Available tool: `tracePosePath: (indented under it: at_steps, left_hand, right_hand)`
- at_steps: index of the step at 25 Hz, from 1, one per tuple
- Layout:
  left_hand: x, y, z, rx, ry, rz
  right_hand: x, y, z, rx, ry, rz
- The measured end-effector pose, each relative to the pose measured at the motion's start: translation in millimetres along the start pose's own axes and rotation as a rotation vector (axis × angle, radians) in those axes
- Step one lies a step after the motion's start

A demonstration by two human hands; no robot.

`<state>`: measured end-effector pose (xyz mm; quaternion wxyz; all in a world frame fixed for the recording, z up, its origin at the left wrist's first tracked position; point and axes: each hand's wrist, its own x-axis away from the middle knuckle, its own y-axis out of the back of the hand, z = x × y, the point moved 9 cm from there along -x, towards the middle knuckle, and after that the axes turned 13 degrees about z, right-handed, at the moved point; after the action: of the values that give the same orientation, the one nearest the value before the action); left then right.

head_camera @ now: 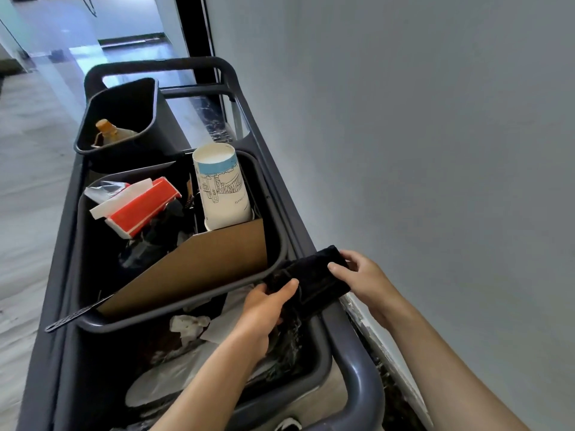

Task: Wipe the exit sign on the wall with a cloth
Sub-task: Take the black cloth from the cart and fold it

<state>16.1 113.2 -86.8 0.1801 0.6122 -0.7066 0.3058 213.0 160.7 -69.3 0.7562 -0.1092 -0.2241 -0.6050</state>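
Cloth prep step: your left hand and right hand both have fingers clamped on it over the cart, exit sign not in view, so next find it on the wall.

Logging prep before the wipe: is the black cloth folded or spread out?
Folded. The black cloth is a compact thick bundle held between the left hand and right hand, over the cart edge.
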Motion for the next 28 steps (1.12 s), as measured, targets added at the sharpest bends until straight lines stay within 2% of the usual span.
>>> tracePosePath:
  at_steps: [3,6,9,11,14,18,21,24,28]
  left_hand:
    - [1,0,-4,0.052,-0.058,-0.005]
    - [16,-10,-22,0.024,-0.209,-0.020]
    - [32,-44,-47,-0.064,-0.331,0.033]
    - [42,-86,-59,-0.081,-0.373,0.143]
    - [60,-166,-58,-0.081,-0.362,0.337]
    - [98,-277,-23,-0.130,-0.271,0.611]
    - [132,-345,18,-0.232,-0.214,0.785]
    - [149,-384,57,-0.352,-0.184,0.858]
    - [143,-404,104,-0.556,-0.156,0.855]
  right_hand:
    - [4,2,2,0.000,0.041,-0.028]
    - [21,7,7,-0.103,0.107,-0.055]
    - [54,28,8,-0.339,0.164,-0.129]
    - [89,52,0,-0.550,0.215,-0.190]
    - [152,79,-27,-0.879,0.292,-0.227]
    - [229,89,-83,-1.051,0.253,-0.272]
    - [281,104,-117,-1.160,0.313,-0.333]
    - [330,132,-146,-1.295,0.434,-0.518]
    - [376,163,-185,-1.274,0.536,-0.770]
